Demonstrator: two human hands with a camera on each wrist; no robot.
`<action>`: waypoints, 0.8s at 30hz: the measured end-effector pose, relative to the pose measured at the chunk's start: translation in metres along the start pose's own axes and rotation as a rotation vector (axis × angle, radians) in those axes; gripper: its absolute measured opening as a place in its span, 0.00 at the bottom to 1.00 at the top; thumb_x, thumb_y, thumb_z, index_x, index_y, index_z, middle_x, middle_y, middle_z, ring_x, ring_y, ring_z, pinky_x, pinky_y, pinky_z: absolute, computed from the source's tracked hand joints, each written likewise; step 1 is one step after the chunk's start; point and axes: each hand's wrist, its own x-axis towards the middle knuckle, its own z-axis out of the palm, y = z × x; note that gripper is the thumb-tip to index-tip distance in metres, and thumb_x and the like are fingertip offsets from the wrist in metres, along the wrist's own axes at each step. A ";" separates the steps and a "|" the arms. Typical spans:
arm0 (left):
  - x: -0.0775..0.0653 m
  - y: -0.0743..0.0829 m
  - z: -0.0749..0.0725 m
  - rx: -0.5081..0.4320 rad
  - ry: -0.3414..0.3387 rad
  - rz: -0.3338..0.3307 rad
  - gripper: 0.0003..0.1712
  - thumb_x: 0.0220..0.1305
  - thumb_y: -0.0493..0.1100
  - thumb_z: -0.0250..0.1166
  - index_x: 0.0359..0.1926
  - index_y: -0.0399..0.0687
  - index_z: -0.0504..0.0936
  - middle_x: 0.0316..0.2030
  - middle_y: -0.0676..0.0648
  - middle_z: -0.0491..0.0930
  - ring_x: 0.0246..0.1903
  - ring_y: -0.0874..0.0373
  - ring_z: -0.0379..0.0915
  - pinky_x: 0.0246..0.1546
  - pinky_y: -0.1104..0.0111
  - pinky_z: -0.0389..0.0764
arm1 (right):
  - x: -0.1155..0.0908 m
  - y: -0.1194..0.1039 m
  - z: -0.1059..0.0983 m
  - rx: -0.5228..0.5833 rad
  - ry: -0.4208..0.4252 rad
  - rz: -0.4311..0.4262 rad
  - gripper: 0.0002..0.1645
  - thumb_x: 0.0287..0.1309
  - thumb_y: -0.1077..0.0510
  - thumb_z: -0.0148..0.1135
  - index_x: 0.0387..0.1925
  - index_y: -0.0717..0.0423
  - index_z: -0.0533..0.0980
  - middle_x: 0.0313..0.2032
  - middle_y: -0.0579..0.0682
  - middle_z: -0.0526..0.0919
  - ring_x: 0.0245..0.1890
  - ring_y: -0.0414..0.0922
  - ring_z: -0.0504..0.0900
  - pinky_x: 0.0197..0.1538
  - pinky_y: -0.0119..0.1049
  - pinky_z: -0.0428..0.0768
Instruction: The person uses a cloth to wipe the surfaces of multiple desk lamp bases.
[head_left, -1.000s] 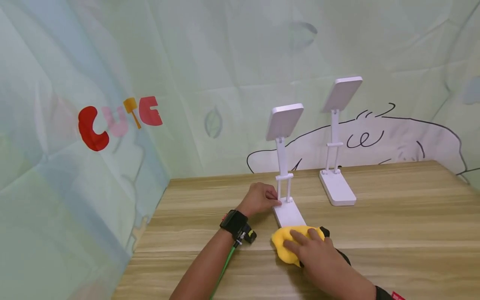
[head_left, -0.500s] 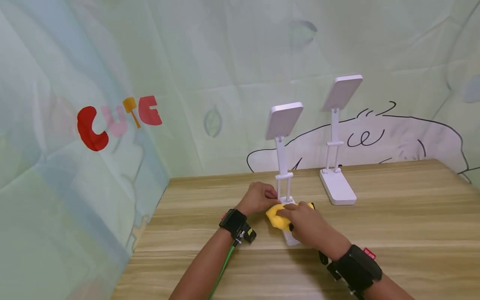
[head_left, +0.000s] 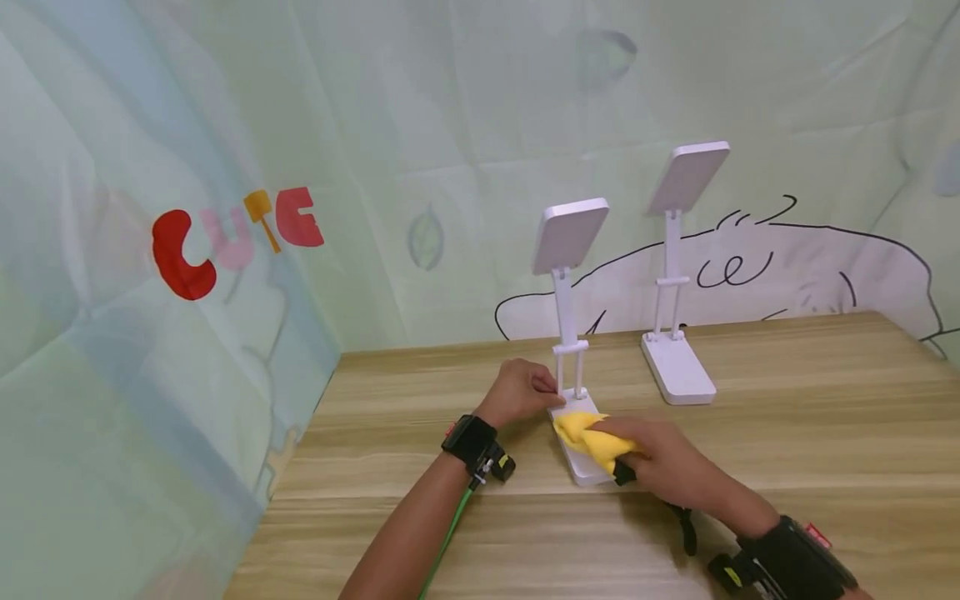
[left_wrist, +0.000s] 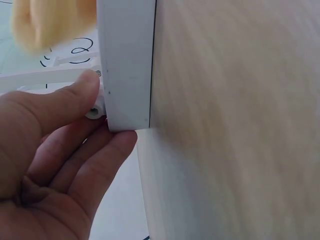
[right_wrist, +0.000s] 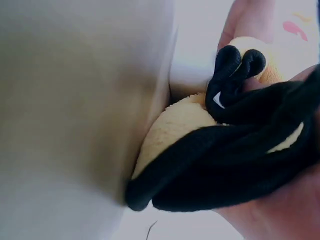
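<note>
Moved the cloth (head_left: 581, 429) since a second ago up the base (head_left: 588, 472) of the stand (head_left: 565, 312), from near end to middle, bunched in the right hand (head_left: 671, 467) with fingers bent round it. Pinching the base's far end in the left hand (head_left: 519, 392), between thumb and fingertips.

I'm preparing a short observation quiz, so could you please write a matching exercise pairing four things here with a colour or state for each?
1. left hand
2. rear stand
3. cloth
4. right hand

A. yellow and black
B. holds the cloth
C. grips the front stand
D. touched by neither hand

Pairs: 1-C, 2-D, 3-A, 4-B
</note>
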 end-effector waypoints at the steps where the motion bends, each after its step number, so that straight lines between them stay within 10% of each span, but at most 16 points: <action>1: 0.000 0.001 0.001 -0.010 -0.001 -0.007 0.07 0.52 0.41 0.76 0.29 0.43 0.86 0.28 0.50 0.88 0.27 0.71 0.82 0.27 0.80 0.78 | -0.006 -0.003 0.000 -0.010 -0.001 -0.006 0.36 0.46 0.78 0.62 0.53 0.43 0.80 0.51 0.44 0.84 0.53 0.47 0.81 0.53 0.47 0.81; 11: -0.004 0.005 0.001 -0.050 0.022 -0.032 0.06 0.51 0.37 0.76 0.28 0.41 0.86 0.27 0.47 0.88 0.27 0.68 0.83 0.28 0.79 0.78 | -0.045 -0.043 0.019 -0.191 0.123 -0.100 0.44 0.35 0.81 0.63 0.52 0.40 0.80 0.53 0.46 0.84 0.46 0.46 0.81 0.46 0.43 0.80; 24: -0.004 0.007 0.000 -0.025 0.009 -0.040 0.07 0.52 0.41 0.76 0.27 0.44 0.85 0.27 0.50 0.87 0.26 0.70 0.81 0.28 0.79 0.78 | -0.027 -0.089 0.049 -0.239 -0.237 -0.216 0.39 0.41 0.72 0.66 0.54 0.35 0.77 0.53 0.41 0.81 0.50 0.51 0.77 0.46 0.48 0.79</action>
